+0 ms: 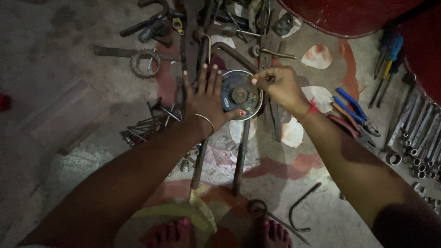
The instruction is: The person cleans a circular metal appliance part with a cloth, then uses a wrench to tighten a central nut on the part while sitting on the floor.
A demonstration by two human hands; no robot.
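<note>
A round metal part (pixel 240 94) with a shiny rim and a dark hub lies on two long iron bars (pixel 242 151) on the floor. My left hand (pixel 206 98) rests flat beside it with fingers spread, the thumb touching its lower rim; a thin bangle circles the wrist. My right hand (pixel 280 87) is at the part's upper right edge, fingers pinched on something small that I cannot make out. A red thread is tied at that wrist.
A toothed ring (pixel 145 63) and a heap of rods and bolts (pixel 149 124) lie to the left. Blue-handled pliers (pixel 353 108), screwdrivers (pixel 388 59) and a row of sockets and spanners (pixel 420 133) lie on the right. A bent rod (pixel 301 206) sits near my bare feet (pixel 177 232).
</note>
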